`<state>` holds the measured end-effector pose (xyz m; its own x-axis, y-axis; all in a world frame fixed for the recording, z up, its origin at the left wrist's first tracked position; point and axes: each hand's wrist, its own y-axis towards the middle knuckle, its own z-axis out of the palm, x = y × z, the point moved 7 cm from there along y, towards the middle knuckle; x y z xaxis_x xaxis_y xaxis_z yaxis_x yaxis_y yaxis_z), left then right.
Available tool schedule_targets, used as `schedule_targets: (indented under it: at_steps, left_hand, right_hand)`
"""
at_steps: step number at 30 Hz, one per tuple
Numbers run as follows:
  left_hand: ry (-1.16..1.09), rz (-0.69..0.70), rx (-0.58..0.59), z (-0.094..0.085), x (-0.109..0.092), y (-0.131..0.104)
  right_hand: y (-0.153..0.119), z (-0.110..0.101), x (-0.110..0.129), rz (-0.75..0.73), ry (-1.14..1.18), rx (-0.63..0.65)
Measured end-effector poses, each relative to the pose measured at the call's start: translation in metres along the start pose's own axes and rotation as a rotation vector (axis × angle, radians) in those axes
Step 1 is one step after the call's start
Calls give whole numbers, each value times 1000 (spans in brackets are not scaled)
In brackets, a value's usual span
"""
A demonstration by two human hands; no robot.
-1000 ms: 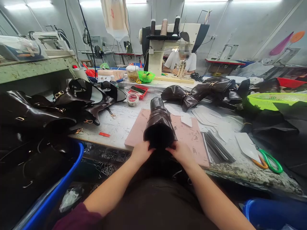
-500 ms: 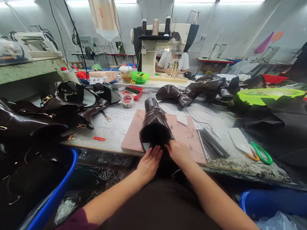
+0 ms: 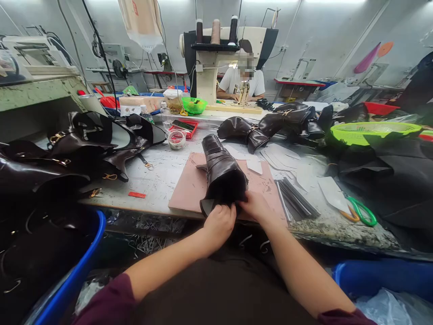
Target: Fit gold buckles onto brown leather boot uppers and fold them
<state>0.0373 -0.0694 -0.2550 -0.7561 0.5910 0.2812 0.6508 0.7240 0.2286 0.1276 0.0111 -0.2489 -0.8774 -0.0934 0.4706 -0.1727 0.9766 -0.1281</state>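
Brown boot [image 3: 221, 164] lies on the pink board [image 3: 184, 187], at the middle of the bench's [image 3: 157, 180] near edge. Narrow end points to the bench's far edge, wide mouth faces the person; straps wrap the shaft. Left hand [image 3: 219, 224] at the near rim of the mouth, fingers curled in and bunched; tips hidden, can't tell if they pinch the rim. Right hand [image 3: 256, 207] at the right side of the same rim, thumb and fingers drawn narrow, holding the edge. Hands nearly touching.

Right of the board, toward the bench's near right corner: dark strips [image 3: 297, 198], then a white card [image 3: 333, 193] by the scissors [image 3: 361, 212], green and orange handles. White sheets [image 3: 279, 159] beyond the board's far right corner. More boots [image 3: 284, 119] along the far edge, right of middle; green basket [image 3: 375, 130] and black sheeting [image 3: 389, 176] at the right end. Left end: pile of boots [image 3: 91, 149] with gold buckles; red strip [image 3: 137, 195] near the front edge. Clear tub [image 3: 177, 140] beyond the board, just beside a red tray [image 3: 193, 129] with a phone [image 3: 182, 125] in it.
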Motion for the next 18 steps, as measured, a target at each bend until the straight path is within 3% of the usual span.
schedule_targets:
  at_steps: [10,18]
  left_hand:
    - [-116,-61,-139,22,1,-16]
    - [-210,-13,-68,9,6,-5]
  right_hand:
    - [3,-9,8,-68,2,73]
    - [8,-3,6,-10,-103,41]
